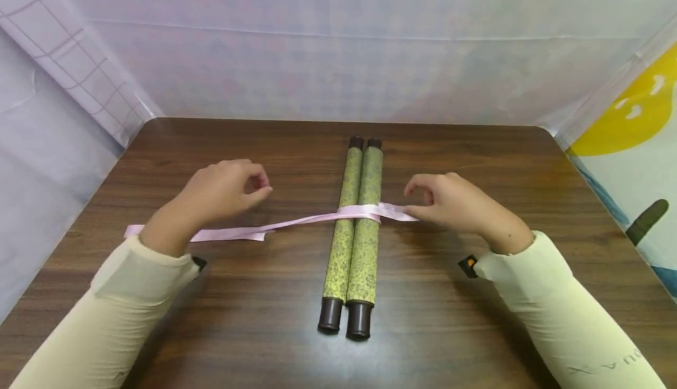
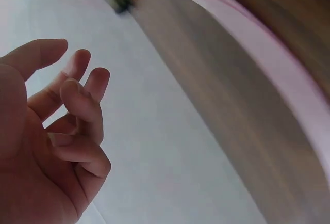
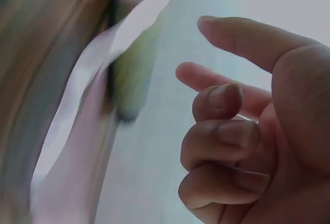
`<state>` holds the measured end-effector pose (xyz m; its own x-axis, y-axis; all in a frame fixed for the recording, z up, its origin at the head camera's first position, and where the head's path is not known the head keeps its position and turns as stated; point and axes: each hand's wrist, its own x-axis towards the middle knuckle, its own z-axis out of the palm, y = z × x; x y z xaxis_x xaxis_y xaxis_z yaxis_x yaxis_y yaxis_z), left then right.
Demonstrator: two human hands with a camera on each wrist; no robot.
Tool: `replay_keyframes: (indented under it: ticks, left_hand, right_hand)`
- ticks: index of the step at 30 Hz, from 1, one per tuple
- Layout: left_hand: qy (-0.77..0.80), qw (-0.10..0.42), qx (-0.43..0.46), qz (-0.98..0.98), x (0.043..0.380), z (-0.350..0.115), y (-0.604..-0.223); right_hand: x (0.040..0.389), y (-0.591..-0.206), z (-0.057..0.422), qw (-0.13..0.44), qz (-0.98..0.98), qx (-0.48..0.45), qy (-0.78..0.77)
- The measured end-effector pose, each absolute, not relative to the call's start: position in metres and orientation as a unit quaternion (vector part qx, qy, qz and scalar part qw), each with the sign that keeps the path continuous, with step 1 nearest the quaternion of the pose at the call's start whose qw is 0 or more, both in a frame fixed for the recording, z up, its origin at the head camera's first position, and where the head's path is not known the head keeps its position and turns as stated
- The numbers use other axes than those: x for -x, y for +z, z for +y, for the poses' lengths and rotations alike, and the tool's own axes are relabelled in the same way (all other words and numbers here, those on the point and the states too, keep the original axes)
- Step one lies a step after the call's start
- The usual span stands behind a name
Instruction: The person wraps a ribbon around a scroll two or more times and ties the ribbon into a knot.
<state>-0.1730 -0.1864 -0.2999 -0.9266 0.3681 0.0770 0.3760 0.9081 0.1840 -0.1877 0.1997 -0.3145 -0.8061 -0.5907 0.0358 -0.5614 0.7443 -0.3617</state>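
A yellow-green patterned scroll, rolled into two side-by-side rolls [image 1: 364, 260] with dark brown end caps, lies lengthwise on the table. Round its middle goes a pink satin ribbon [image 1: 312, 219]. One long part of the ribbon runs left beneath my left wrist; a short tail reaches right. My left hand [image 1: 224, 188] hovers above the ribbon, left of the scroll, its fingers loosely curled round nothing. To the right of the scroll, my right hand [image 1: 449, 201] overlaps the short tail's tip, and in the right wrist view thumb and forefinger stand apart with nothing between them.
The brown wood-grain table [image 1: 264, 318] has rounded far corners. A pale cloth wall [image 1: 338, 77] rises behind its back edge, and a patterned sheet with a yellow shape [image 1: 629, 113] hangs at the right. White sheeting [image 1: 42, 171] covers the left side.
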Motion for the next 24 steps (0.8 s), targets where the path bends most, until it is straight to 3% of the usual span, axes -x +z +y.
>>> replay_keyframes:
  ticks: [5,11,17,24]
  left_hand:
    - [-0.100,0.000,0.239,-0.966,0.181,-0.125,-0.297]
    - [-0.104,-0.054,0.278,-0.953,0.178,-0.077,-0.306]
    - [-0.078,-0.087,0.270,-0.956,0.171,-0.065,-0.317]
    - [-0.086,-0.071,0.285,-0.952,0.171,-0.056,-0.319]
  right_hand:
    - [0.183,-0.310,0.160,0.031,0.926,0.334,-0.171]
    - [0.179,-0.317,0.144,0.032,0.935,0.322,-0.144]
    - [0.178,-0.327,0.139,0.018,0.936,0.321,-0.142]
    - [0.180,-0.332,0.137,-0.035,0.928,0.337,-0.154]
